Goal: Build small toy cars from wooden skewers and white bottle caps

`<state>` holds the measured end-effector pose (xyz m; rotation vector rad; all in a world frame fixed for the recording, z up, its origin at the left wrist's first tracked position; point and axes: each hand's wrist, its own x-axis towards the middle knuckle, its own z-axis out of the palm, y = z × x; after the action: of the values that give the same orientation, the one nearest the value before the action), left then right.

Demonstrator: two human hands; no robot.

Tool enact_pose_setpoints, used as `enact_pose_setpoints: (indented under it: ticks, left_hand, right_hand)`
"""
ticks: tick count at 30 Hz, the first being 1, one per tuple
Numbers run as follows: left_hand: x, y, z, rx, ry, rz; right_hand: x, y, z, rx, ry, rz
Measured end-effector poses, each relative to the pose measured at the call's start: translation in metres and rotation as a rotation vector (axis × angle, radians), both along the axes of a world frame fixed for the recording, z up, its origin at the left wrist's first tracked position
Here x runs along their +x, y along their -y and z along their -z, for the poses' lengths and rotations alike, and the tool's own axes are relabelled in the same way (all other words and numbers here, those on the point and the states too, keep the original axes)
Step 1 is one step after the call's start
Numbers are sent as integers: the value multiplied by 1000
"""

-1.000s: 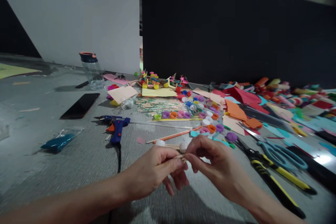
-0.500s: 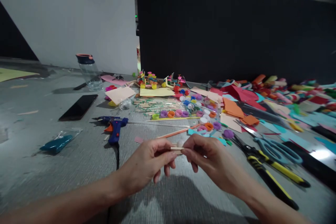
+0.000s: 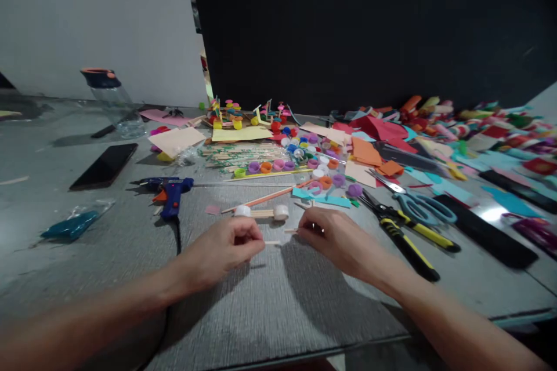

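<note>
Between thumb and fingers of my left hand [image 3: 232, 246] is a short thin wooden stick [image 3: 272, 242], its free end pointing right. My right hand [image 3: 326, 232] pinches another short wooden stick [image 3: 290, 231], whose tip points left; the two sticks are apart. Just beyond my hands a small piece of wooden sticks [image 3: 261, 214] lies on the table, with a white bottle cap [image 3: 281, 212] at its right end and another white cap [image 3: 242, 211] at its left.
A blue glue gun [image 3: 173, 197] with a cord lies left, near a phone [image 3: 104, 166] and a bottle [image 3: 114, 103]. Pliers [image 3: 404, 235] and scissors [image 3: 418, 203] lie right. Behind are bundled sticks [image 3: 243, 155], coloured caps [image 3: 319, 174] and paper scraps [image 3: 365, 152].
My hands have come apart, each with a stick. The piece with white caps now shows on the table beyond them. The view has shifted right and down.
</note>
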<state>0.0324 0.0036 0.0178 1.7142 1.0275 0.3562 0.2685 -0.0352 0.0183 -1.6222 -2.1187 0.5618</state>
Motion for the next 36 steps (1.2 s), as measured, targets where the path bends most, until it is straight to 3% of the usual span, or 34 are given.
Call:
enact_pose_setpoints:
  ticks: [3,6,11,15,19,28,36]
  left_hand:
    - [-5,4,-6,54,-41,45]
    - [-7,6,-8,214,-86,89]
    - [-6,1,6,555,-251,182]
    - [-8,-1,20,638,-288,176]
    - [-13,3,23,737,-312,136]
    - [-13,12,26,868,-323,299]
    - [-18,14,12,985,-240,366]
  right_hand:
    - [4,-1,10,11,52,-24]
    - [5,-3,17,33,67,-63]
    - [9,-4,19,52,60,-94]
    - [9,0,16,78,30,-76]
    - [-1,6,12,91,5,-89]
    - [-13,9,27,81,111,-115]
    - [-32,17,11,1,-90,-238]
